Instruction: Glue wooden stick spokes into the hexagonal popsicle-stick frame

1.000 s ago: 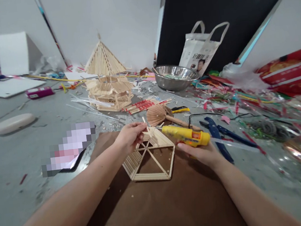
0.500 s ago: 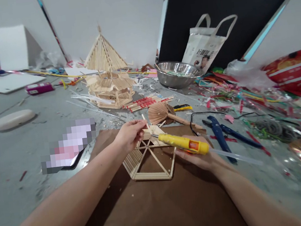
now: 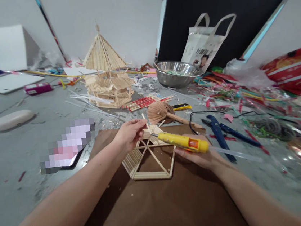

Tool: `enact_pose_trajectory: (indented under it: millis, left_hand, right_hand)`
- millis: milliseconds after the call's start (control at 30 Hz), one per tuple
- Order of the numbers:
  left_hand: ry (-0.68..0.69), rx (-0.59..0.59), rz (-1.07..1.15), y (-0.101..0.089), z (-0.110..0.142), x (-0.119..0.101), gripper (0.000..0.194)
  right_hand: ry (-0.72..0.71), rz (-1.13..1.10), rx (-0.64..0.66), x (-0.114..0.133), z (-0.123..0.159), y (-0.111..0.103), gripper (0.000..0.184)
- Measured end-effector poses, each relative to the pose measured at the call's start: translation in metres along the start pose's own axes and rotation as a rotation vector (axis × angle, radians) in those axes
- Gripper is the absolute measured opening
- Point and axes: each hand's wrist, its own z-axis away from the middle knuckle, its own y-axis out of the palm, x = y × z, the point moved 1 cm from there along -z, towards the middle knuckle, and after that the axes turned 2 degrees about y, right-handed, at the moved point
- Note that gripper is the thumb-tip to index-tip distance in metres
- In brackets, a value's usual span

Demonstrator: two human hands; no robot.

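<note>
My left hand (image 3: 131, 134) pinches a thin wooden stick (image 3: 145, 120) above the far side of a hexagonal stick frame (image 3: 152, 175). Thin spokes cross inside the frame, and stacked sticks make up its left wall. In my right hand (image 3: 196, 157) is a yellow hot glue gun (image 3: 183, 142), its nozzle pointing left at the stick's lower end; whether they touch I cannot tell. A clear glue stick (image 3: 236, 154) juts from the gun's rear. Brown cloth (image 3: 161, 209) lies under the frame.
Farther back stands a stick pavilion model (image 3: 107, 78), near red-banded sticks (image 3: 146, 102) and a steel bowl (image 3: 177, 74). Blue cutters (image 3: 220, 137) and a yellow-black knife (image 3: 182, 107) lie to the right. A phone (image 3: 70, 147) rests at left. Scraps (image 3: 266, 125) clutter the right side.
The glue gun has swung left and its nozzle has come to the stick in my left hand. Over the last half second both hands have stayed almost still.
</note>
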Motion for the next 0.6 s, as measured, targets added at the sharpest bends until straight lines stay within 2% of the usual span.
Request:
enact_pose_trajectory:
  millis: [600]
  left_hand:
    - [0.001, 0.012, 0.002, 0.0003, 0.0003, -0.0014, 0.012]
  right_hand:
    - [0.023, -0.053, -0.014, -0.003, 0.0014, 0.0007, 0.018]
